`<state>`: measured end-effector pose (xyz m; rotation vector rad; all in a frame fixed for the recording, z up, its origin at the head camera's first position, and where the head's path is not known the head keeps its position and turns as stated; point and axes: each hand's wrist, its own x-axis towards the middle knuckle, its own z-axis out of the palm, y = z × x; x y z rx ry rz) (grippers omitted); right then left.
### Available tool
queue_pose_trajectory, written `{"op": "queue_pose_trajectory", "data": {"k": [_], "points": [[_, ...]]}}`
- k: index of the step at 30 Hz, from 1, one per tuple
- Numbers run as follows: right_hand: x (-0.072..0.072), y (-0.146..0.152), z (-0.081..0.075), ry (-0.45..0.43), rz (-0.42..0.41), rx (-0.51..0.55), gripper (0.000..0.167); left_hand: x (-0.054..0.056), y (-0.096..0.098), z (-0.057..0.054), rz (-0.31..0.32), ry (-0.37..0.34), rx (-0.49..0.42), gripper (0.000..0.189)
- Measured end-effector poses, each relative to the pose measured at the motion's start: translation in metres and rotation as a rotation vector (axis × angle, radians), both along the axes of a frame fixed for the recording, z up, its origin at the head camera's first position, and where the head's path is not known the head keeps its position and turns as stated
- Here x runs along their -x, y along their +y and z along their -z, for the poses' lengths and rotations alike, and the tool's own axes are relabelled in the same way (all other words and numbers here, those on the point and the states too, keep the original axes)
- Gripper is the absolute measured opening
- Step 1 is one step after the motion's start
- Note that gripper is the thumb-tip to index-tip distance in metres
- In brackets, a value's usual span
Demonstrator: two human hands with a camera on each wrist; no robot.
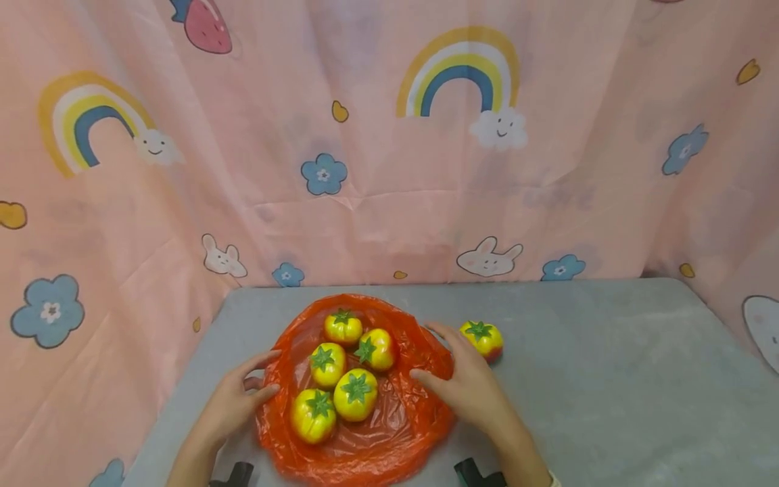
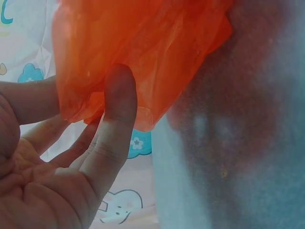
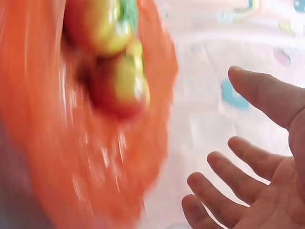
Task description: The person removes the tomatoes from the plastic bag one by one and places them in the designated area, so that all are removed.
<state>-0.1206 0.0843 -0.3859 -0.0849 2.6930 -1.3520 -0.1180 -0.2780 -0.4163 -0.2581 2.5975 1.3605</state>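
Observation:
A red plastic bag [image 1: 395,433] lies spread wide on the table, its rim turned outward. Several glossy yellow-and-red tomatoes [image 1: 356,394] with green star-shaped tops sit inside it. At the bag's left edge, my left hand [image 1: 234,399] holds the thin plastic between thumb and fingers; the left wrist view shows a fold of the bag [image 2: 157,71] there. My right hand [image 1: 465,379] is at the bag's right side, thumb over the rim. Its fingers are loosely spread and hold nothing in the right wrist view. One more tomato [image 1: 483,339] rests outside the bag, just beyond this hand.
The grey table [image 1: 608,379] extends to the right of the bag. A pink curtain [image 1: 389,223] with rainbows, rabbits and flowers hangs behind the table and along its sides. Dark wrist-camera parts [image 1: 477,473] show at the bottom edge.

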Motion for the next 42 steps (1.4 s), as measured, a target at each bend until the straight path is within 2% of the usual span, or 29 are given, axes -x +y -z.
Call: {"op": "queue_pose_trajectory", "data": {"k": [4,7,9,19,24,28,33,37,42], "points": [[-0.008,-0.027,0.004,-0.011,-0.098,0.019,0.072,0.001,0.001,-0.001,0.008,0.017,-0.004,0.058],[-0.012,-0.038,0.008,-0.021,-0.192,0.013,0.071,0.001,0.001,-0.001,0.009,0.025,-0.008,0.058],[-0.012,-0.041,0.012,-0.027,-0.222,0.013,0.072,0.000,0.001,-0.002,0.010,0.029,-0.010,0.058],[0.001,-0.034,0.027,-0.015,-0.145,0.019,0.067,-0.002,0.001,-0.002,0.009,0.027,-0.028,0.057],[0.009,-0.032,0.023,0.020,-0.148,0.019,0.069,-0.001,0.001,-0.001,0.006,0.021,-0.012,0.058],[0.021,-0.031,0.011,0.071,-0.178,0.007,0.068,0.000,0.001,0.000,-0.005,0.007,-0.001,0.058],[0.040,-0.036,0.004,0.065,-0.232,-0.025,0.065,-0.001,0.002,-0.001,-0.023,-0.005,0.009,0.057],[0.049,-0.041,0.013,0.063,-0.263,-0.033,0.064,-0.001,0.003,0.000,-0.031,-0.006,0.014,0.057],[0.053,-0.046,0.028,0.059,-0.298,-0.058,0.066,-0.001,0.002,0.000,-0.033,-0.011,0.011,0.057]]}}
